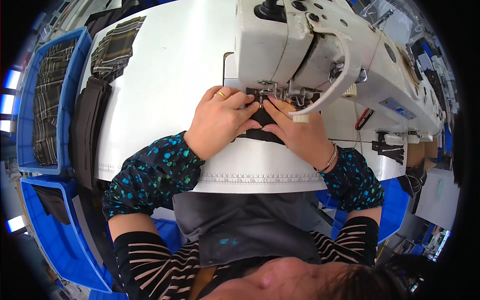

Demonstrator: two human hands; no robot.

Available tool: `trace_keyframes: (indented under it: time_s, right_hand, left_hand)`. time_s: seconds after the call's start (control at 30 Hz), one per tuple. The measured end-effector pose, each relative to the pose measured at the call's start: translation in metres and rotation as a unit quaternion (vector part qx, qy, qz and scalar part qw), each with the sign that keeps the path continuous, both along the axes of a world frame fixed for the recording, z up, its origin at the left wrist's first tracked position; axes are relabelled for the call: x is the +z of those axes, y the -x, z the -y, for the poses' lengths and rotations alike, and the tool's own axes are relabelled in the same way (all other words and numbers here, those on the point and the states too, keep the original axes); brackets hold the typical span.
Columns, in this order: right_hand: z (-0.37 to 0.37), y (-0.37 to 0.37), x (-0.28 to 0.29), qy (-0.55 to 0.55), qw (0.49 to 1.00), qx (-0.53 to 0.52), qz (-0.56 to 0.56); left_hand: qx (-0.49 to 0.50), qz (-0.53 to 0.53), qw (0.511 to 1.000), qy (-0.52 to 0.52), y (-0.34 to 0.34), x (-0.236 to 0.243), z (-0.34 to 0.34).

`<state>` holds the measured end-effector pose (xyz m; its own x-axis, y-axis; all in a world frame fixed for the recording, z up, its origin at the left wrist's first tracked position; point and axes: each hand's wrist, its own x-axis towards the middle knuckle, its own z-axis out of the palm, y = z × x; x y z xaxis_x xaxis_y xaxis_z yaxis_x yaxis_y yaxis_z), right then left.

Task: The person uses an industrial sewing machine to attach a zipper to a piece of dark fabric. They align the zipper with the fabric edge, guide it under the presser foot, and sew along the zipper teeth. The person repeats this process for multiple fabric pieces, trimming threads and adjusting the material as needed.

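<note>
A piece of dark cloth point(265, 131) lies on the white table at the needle area of a sewing machine point(310, 45). My left hand point(220, 117), with a gold ring, has its fingers bent and closed on the cloth's left side, fingertips close to the presser foot point(270, 92). On the cloth's right side rests my right hand point(300, 131), index finger and thumb stretched out and apart. Both thumb tips nearly meet on the cloth. The machine's curved white guard hides part of my right fingers.
Blue bins point(65, 100) stand along the left, one filled with plaid cloth. Plaid pieces point(116, 47) and a stack of dark cloth point(90, 125) lie on the table's left edge. Right of the machine's needle are a red-and-black tool point(364, 119) and dark scraps point(389, 150). A ruler strip point(250, 179) runs along the front edge.
</note>
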<state>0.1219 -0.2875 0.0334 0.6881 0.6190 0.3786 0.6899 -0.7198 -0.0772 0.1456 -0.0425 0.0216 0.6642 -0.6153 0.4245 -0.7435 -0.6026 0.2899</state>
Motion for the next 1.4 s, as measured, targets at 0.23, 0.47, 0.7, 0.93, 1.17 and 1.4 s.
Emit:
trace_keyframes:
  time_s: [0.23, 0.47, 0.7, 0.93, 1.17, 1.4]
  right_hand:
    - [0.003, -0.004, -0.001, -0.006, 0.999, 0.009, -0.03]
    - [0.003, -0.006, -0.005, -0.026, 0.999, 0.011, -0.025]
    - [0.007, -0.006, -0.009, -0.019, 0.999, -0.001, -0.042]
    - [0.005, 0.006, -0.002, 0.056, 0.997, -0.03, -0.044]
    - [-0.002, 0.011, -0.006, 0.062, 0.998, -0.03, -0.005]
    - [-0.006, 0.012, -0.005, 0.107, 0.993, -0.021, 0.048]
  left_hand:
    - [0.009, 0.012, 1.0, 0.006, -0.002, -0.002, 0.002]
    - [0.009, 0.015, 1.0, 0.007, -0.003, -0.003, 0.001]
    - [0.009, 0.045, 0.999, -0.008, 0.004, -0.005, 0.003]
    - [0.018, 0.044, 0.996, -0.08, 0.01, 0.0, 0.007]
    - [0.017, 0.033, 0.995, -0.095, 0.012, 0.003, 0.008]
    - [0.008, 0.035, 0.996, -0.085, 0.012, 0.001, 0.01]
